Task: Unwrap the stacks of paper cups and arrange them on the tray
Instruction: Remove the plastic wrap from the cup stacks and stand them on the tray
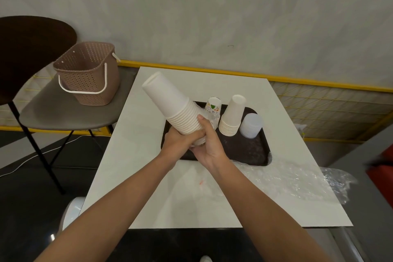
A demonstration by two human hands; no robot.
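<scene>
A tilted stack of white paper cups (170,102) points up and to the left above the dark tray (251,153). My left hand (180,140) grips the stack's lower end from the left. My right hand (209,140) grips that same end from the right, with clear plastic wrap (209,118) bunched around it. On the tray stand an upside-down stack of white cups (232,116), a printed cup stack (213,106) still partly in plastic, and a stack of clear plastic cups (251,125).
The tray lies on a white table (148,176). Crumpled clear wrap (297,178) lies on the table's right side. A brown perforated basket (88,72) sits on a chair (63,108) to the left. A wall with a yellow rail runs behind.
</scene>
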